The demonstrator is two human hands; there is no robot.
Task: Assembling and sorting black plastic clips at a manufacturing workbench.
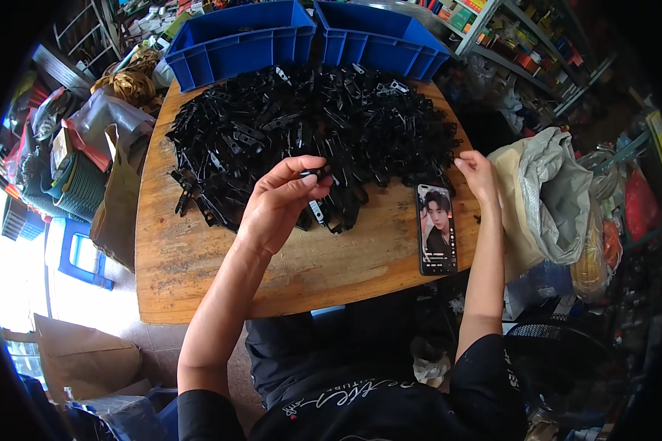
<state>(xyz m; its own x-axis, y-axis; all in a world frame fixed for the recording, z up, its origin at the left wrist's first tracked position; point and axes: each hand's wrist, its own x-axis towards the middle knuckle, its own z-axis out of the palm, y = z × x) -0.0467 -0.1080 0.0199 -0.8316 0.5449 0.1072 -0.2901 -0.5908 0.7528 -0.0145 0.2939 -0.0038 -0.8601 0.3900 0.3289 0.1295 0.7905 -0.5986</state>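
Over the near edge of the pile, my left hand point(281, 197) pinches a small black part point(315, 173) between thumb and fingers. Most of that part is hidden by the fingers, and its exact kind cannot be made out. My right hand point(479, 178) is above the table's right edge, beside the sack, with its fingers curled together; whether something small is in them is hidden. A large heap of black clip-like parts point(257, 140), some with shiny metal pieces, covers the far half of the wooden table point(331, 272). Close to my right hand lies a smartphone point(437, 229) with its screen lit.
Two blue plastic bins point(243, 55) stand side by side at the table's far edge. An open whitish woven sack point(552, 191) stands against the right side. Along the left are a brown paper bag point(116, 213) and a blue stool point(81, 253). Shelves point(522, 55) rise at the far right.
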